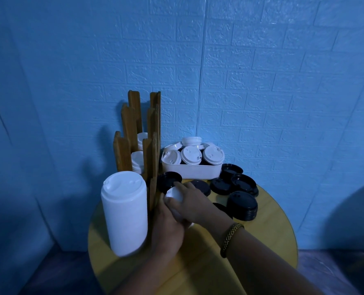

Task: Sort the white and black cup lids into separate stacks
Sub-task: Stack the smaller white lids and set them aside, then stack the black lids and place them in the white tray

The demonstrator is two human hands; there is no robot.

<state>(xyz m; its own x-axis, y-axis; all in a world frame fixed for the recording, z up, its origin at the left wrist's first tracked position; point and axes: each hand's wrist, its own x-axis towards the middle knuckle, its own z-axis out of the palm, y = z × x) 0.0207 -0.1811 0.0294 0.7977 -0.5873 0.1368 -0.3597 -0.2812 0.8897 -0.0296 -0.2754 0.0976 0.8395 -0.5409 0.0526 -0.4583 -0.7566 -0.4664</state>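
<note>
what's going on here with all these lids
A person is sorting cup lids on a round yellow table. The left hand and right hand together grip a short stack of white lids. A tall white stack stands at the left, a black stack at the right, and a white tub behind holds more white lids.

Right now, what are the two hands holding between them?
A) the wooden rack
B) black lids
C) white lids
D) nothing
C: the left hand and the right hand both curl round a small bunch of white lids.
</note>
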